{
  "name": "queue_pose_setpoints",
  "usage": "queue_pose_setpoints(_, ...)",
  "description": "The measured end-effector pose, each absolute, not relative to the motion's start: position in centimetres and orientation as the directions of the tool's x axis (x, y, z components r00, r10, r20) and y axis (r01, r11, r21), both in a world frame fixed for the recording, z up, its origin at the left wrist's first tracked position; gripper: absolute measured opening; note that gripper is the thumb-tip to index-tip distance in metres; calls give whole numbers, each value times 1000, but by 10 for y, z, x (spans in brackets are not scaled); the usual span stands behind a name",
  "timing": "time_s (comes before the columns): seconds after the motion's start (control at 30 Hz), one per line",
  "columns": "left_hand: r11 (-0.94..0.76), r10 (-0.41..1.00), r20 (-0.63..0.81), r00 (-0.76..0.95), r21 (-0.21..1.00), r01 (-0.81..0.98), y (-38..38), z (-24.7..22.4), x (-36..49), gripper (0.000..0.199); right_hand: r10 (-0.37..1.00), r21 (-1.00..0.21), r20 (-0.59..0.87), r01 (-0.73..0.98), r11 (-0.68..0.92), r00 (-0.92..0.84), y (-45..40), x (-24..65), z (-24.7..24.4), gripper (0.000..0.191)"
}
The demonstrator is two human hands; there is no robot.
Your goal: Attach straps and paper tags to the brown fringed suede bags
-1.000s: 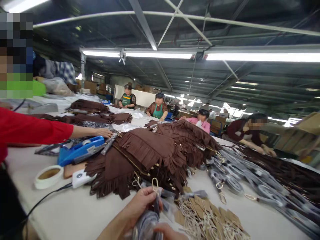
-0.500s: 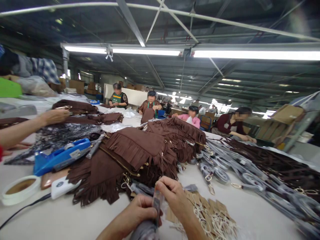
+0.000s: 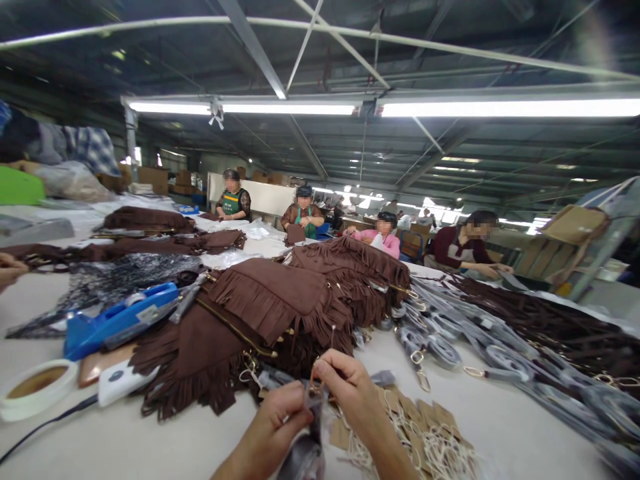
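Observation:
At the near edge of the table, my left hand (image 3: pixel 283 420) is closed around a coiled strap in grey plastic (image 3: pixel 305 457). My right hand (image 3: pixel 347 383) pinches its upper end, where a gold-coloured metal clip (image 3: pixel 315 385) shows between my fingers. Just beyond my hands lies a pile of brown fringed bags (image 3: pixel 275 293) with gold zips. Brown cardboard tags with white strings (image 3: pixel 415 427) lie beside my right forearm. Further right are several more plastic-wrapped straps with gold clips (image 3: pixel 430 340).
On the left are a blue tape dispenser (image 3: pixel 120 317), a roll of white tape (image 3: pixel 37 390) and a white device with a cable (image 3: pixel 123 383). Unwrapped brown straps (image 3: pixel 540 327) spread at right. Several co-workers sit across the table; another person's hand (image 3: pixel 10 267) shows at far left.
The gold clip now shows between my fingers, where clear plastic was before. My left hand has shifted slightly right. The other person's arm at left has drawn back almost out of view.

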State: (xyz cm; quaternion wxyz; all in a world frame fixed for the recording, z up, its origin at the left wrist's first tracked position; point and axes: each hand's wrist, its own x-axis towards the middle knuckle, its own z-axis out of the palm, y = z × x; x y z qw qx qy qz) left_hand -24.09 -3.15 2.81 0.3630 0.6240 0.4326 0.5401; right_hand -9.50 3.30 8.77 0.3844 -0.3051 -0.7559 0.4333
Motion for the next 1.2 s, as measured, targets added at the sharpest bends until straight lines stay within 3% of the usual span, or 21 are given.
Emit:
queue_pose_setpoints(0.07, -377, 926, 362, 109, 905, 199, -34, 32, -243, 29, 794, -891, 327, 112, 439, -512, 34, -95, 86, 37)
queue_pose_setpoints(0.2, -304, 923, 258, 287, 944, 131, -36, 36, -248, 23, 786, -877, 360, 105, 469, -503, 32, -98, 83, 36)
queue_pose_setpoints(0.3, -271, 941, 273, 201, 962, -38, -35, 35, -247, 17, 782, -887, 354, 79, 454, -513, 29, -102, 83, 37)
queue_pose_setpoints(0.4, -298, 937, 345, 63, 878, -376, -35, 34, -241, 52, 781, -911, 336, 29, 411, -526, 24, -104, 86, 39)
queue_pose_setpoints(0.47, -272, 941, 336, 39, 818, -508, -36, 34, -236, 62, 789, -918, 326, 26, 397, -521, 23, -103, 88, 39)
queue_pose_setpoints(0.63, -177, 984, 165, -63, 918, -355, -36, 21, -230, 48, 802, -928, 309, 21, 371, -511, 27, -99, 88, 38)
queue_pose_setpoints(0.77, -112, 991, 128, 32, 944, -309, -32, 9, -232, 52, 827, -957, 261, -21, 289, -498, 33, -98, 82, 39)
queue_pose_setpoints(0.87, -53, 991, 96, 95, 923, -381, -34, 8, -232, 43, 835, -974, 220, -71, 214, -505, 34, -100, 79, 42)
queue_pose_setpoints(1.1, 82, 953, 135, 271, 748, -659, -40, 14, -221, 34, 826, -976, 210, -166, 143, -523, 33, -103, 77, 43)
queue_pose_setpoints(1.2, 27, 962, 171, 212, 716, -698, -39, 12, -224, 50, 812, -964, 258, -199, 177, -524, 35, -101, 75, 41)
